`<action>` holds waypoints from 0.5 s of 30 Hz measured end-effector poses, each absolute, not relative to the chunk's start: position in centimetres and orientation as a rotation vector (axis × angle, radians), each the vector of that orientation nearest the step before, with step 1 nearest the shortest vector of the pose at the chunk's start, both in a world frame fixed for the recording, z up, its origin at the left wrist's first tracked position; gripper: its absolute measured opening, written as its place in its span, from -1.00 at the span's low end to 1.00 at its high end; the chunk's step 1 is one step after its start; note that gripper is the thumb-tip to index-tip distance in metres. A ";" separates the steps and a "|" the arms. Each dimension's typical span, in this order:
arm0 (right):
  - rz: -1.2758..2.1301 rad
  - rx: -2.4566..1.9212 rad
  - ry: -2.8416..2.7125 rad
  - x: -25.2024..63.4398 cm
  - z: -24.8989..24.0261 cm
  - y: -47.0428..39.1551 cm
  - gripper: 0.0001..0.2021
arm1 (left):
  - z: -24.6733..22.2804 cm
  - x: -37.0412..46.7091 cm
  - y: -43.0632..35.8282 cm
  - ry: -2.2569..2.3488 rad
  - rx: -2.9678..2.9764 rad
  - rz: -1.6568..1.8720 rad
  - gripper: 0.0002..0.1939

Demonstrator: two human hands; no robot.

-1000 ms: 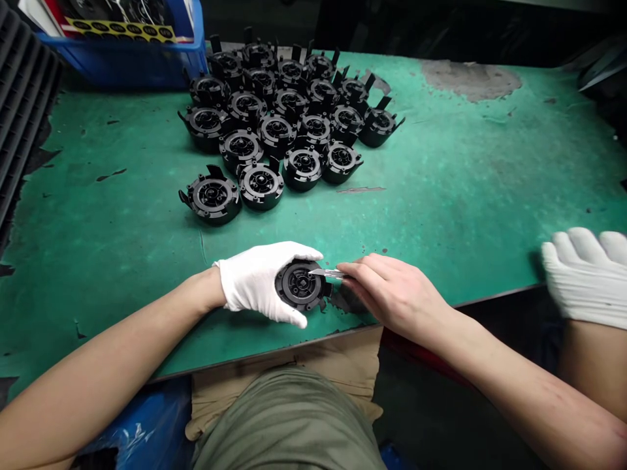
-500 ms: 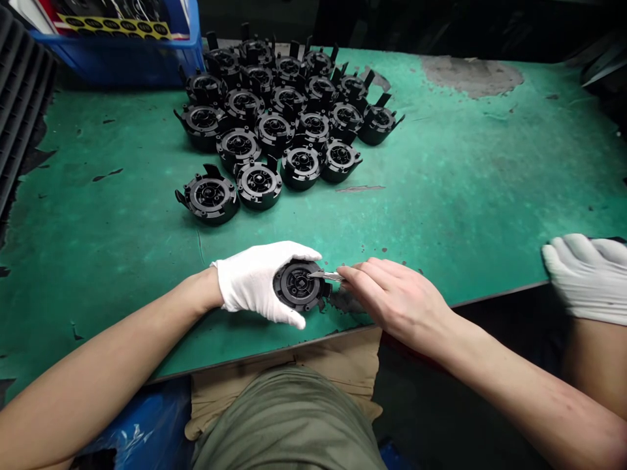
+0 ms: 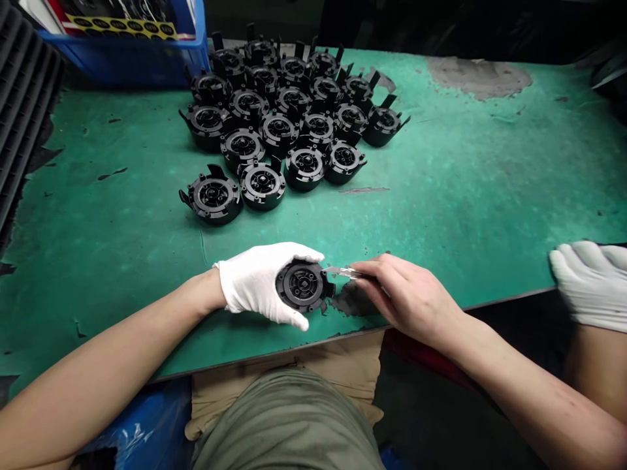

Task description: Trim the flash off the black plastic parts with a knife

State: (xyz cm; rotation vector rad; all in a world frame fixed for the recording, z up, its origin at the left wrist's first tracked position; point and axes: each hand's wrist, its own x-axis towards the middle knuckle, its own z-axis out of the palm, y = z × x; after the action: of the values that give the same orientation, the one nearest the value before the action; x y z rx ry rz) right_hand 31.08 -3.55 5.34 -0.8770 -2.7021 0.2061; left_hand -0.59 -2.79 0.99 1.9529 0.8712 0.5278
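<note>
My left hand [image 3: 255,281], in a white glove, is wrapped round the side of a round black plastic housing [image 3: 302,285] near the table's front edge. The ribbed inner face of this housing is turned up, with small tabs on its right rim. My bare right hand [image 3: 409,290] grips a utility knife [image 3: 343,271]. Its thin metal blade points left, with the tip by the housing's upper right rim; whether they touch I cannot tell. Most of the handle is hidden in my fingers.
Many similar black housings [image 3: 263,185] stand grouped on the worn green table [image 3: 441,196]. A blue bin [image 3: 127,62] is at the back left, beside ridged black trays [image 3: 24,111]. Another person's white-gloved hand [image 3: 590,281] rests at the right edge.
My right hand has drawn the knife back to the right, from the housing's centre to its rim. My left hand keeps its hold; the view has shifted slightly.
</note>
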 end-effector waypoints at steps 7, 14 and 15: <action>0.011 -0.873 -2.748 29.8 6.2 -4.1 -0.84 | 1.2 -0.6 -2.9 0.891 1.993 0.553 0.10; -0.018 -0.890 -2.752 29.1 6.0 -4.3 -0.87 | 1.1 -0.6 -3.0 0.878 1.988 0.557 0.08; -0.022 -0.889 -2.755 29.1 6.1 -4.3 -0.87 | 1.1 -0.6 -3.0 0.882 1.987 0.552 0.08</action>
State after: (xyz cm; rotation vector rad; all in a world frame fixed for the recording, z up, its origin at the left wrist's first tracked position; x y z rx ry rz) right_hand 29.12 -4.35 6.07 -0.8887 -2.7554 -0.0223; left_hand -0.56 -2.95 1.10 1.9874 0.8819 0.5523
